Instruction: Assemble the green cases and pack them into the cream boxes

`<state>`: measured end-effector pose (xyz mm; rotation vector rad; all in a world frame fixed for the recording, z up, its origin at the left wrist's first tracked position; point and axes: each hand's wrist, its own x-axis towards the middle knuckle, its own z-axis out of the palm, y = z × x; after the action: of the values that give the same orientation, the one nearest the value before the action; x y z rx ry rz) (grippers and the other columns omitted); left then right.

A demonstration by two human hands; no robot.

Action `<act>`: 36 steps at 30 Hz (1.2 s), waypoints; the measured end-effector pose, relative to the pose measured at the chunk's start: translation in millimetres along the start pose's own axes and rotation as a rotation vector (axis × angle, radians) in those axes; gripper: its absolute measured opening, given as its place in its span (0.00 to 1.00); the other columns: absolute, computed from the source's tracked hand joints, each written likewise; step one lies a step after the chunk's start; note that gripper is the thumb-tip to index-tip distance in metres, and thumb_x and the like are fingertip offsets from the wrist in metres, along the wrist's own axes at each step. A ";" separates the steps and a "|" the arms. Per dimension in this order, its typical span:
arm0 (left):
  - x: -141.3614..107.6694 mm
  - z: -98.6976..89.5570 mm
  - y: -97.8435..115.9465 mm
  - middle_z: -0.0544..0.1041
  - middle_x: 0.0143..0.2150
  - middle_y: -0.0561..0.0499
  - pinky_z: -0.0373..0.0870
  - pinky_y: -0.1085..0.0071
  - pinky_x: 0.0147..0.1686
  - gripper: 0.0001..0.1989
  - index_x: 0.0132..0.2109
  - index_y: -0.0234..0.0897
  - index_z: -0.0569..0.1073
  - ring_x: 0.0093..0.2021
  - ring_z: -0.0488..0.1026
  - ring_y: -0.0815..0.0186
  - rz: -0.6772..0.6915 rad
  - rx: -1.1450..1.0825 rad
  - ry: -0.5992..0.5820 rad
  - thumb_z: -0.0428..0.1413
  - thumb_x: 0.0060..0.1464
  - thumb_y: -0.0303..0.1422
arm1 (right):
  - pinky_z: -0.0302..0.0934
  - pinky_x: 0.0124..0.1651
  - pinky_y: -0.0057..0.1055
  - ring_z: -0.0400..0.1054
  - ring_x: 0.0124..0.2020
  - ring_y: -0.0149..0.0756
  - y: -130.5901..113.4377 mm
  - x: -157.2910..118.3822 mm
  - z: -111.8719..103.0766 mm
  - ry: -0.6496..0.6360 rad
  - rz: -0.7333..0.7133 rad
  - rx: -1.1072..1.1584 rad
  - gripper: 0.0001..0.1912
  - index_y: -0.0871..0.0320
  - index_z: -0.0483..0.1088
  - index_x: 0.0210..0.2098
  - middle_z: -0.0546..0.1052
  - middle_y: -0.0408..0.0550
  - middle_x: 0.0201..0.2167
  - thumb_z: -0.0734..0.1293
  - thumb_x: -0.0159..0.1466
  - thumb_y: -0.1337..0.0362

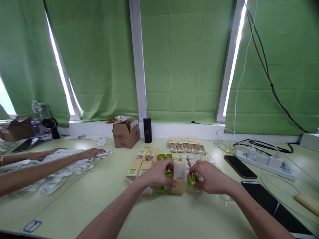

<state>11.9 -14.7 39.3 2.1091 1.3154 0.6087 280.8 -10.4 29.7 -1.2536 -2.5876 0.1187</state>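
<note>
My left hand is closed on the left side of a small open cream box, which stands upright with its flap raised. Just right of that box, my right hand grips a small green item with a pale loop on top. Several cream boxes with green labels stand left of my left hand. Green containers sit between them and the held box. Behind the hands are rows of pinkish-white pieces, and clear pieces lie near my right hand.
Farther back stand a row of cream boxes, a cardboard carton and a black cylinder. Phones and a power strip lie right. At left, another person's hands touch white strips.
</note>
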 end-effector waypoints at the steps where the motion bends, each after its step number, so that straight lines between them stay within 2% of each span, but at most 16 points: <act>1: 0.1 1.6 0.0 0.80 0.46 0.49 0.68 0.65 0.43 0.27 0.44 0.40 0.76 0.47 0.76 0.51 -0.009 0.025 -0.005 0.75 0.35 0.36 | 0.64 0.44 0.39 0.75 0.42 0.51 2.6 -0.6 -3.0 0.034 0.011 0.020 0.13 0.52 0.81 0.40 0.82 0.50 0.39 0.77 0.55 0.63; 8: -1.2 11.6 -4.6 0.79 0.46 0.47 0.67 0.63 0.41 0.29 0.44 0.41 0.75 0.50 0.73 0.45 -0.043 0.164 -0.042 0.75 0.35 0.45 | 0.68 0.48 0.43 0.75 0.47 0.49 14.3 -3.7 -18.5 0.240 0.022 0.212 0.13 0.51 0.77 0.47 0.81 0.51 0.45 0.71 0.65 0.55; 10: -2.0 12.9 -7.3 0.78 0.47 0.46 0.68 0.62 0.42 0.35 0.49 0.42 0.75 0.51 0.73 0.43 -0.017 0.157 -0.011 0.76 0.32 0.45 | 0.69 0.47 0.43 0.74 0.46 0.49 15.1 -3.1 -19.1 0.307 0.012 0.243 0.15 0.51 0.77 0.48 0.81 0.51 0.45 0.70 0.66 0.51; 13: -2.6 11.6 -8.3 0.76 0.53 0.44 0.70 0.60 0.46 0.44 0.57 0.44 0.71 0.54 0.73 0.45 0.085 0.030 0.068 0.77 0.31 0.43 | 0.69 0.46 0.42 0.74 0.44 0.48 16.1 -1.8 -18.6 0.393 -0.003 0.281 0.16 0.51 0.77 0.48 0.80 0.51 0.44 0.70 0.67 0.49; 15: -2.9 8.6 -5.5 0.75 0.54 0.44 0.71 0.61 0.49 0.38 0.56 0.43 0.71 0.54 0.73 0.50 0.155 -0.082 0.145 0.75 0.39 0.43 | 0.69 0.45 0.42 0.73 0.43 0.47 16.2 -1.2 -18.5 0.453 -0.017 0.317 0.18 0.52 0.77 0.48 0.80 0.51 0.42 0.69 0.67 0.47; 18: -3.7 3.1 1.3 0.76 0.53 0.44 0.70 0.59 0.56 0.18 0.47 0.42 0.74 0.56 0.73 0.54 0.291 -0.192 0.271 0.68 0.53 0.42 | 0.68 0.42 0.40 0.72 0.40 0.45 14.9 -1.0 -19.3 0.525 -0.030 0.399 0.20 0.52 0.78 0.48 0.80 0.51 0.40 0.69 0.67 0.45; 21: -4.6 0.6 5.1 0.76 0.54 0.44 0.68 0.55 0.60 0.08 0.36 0.42 0.80 0.57 0.74 0.52 0.380 -0.203 0.288 0.67 0.55 0.40 | 0.68 0.38 0.38 0.72 0.37 0.43 12.0 -0.2 -18.7 0.552 -0.005 0.494 0.22 0.53 0.79 0.48 0.81 0.50 0.41 0.69 0.67 0.44; 23: -4.9 2.3 4.4 0.79 0.53 0.44 0.70 0.53 0.59 0.06 0.33 0.44 0.83 0.56 0.75 0.50 0.370 -0.172 0.261 0.67 0.55 0.39 | 0.69 0.37 0.37 0.73 0.36 0.42 9.9 1.0 -16.8 0.551 0.005 0.569 0.21 0.54 0.79 0.47 0.82 0.50 0.42 0.70 0.67 0.44; 27: -4.1 12.4 0.4 0.84 0.51 0.47 0.69 0.51 0.59 0.06 0.36 0.47 0.86 0.55 0.77 0.49 0.288 -0.090 0.285 0.64 0.58 0.39 | 0.72 0.38 0.35 0.75 0.40 0.43 7.1 4.0 -9.7 0.533 -0.036 0.677 0.19 0.55 0.79 0.41 0.82 0.50 0.41 0.69 0.68 0.45; 29: -3.2 18.5 -0.3 0.85 0.48 0.47 0.70 0.52 0.57 0.07 0.38 0.47 0.87 0.53 0.79 0.50 0.258 -0.075 0.323 0.63 0.59 0.38 | 0.73 0.39 0.35 0.76 0.41 0.44 6.0 5.0 -5.3 0.551 -0.055 0.707 0.19 0.54 0.79 0.43 0.82 0.50 0.43 0.69 0.68 0.45; 32: -1.8 26.1 0.7 0.85 0.43 0.47 0.74 0.58 0.50 0.08 0.39 0.45 0.86 0.46 0.81 0.54 0.258 -0.099 0.316 0.61 0.60 0.36 | 0.74 0.38 0.34 0.76 0.43 0.44 3.0 5.8 1.3 0.561 -0.088 0.748 0.18 0.53 0.79 0.47 0.81 0.51 0.45 0.69 0.69 0.47; 36: 0.2 31.7 0.5 0.85 0.44 0.48 0.74 0.62 0.47 0.08 0.42 0.42 0.85 0.45 0.80 0.56 0.266 -0.146 0.310 0.61 0.58 0.31 | 0.73 0.36 0.33 0.76 0.44 0.44 -5.5 6.6 9.5 0.553 -0.093 0.796 0.19 0.53 0.79 0.51 0.80 0.51 0.46 0.70 0.69 0.47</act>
<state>32.8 -22.0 16.4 2.1444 1.1115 1.1472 270.2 -8.3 22.9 -0.7255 -1.8137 0.6148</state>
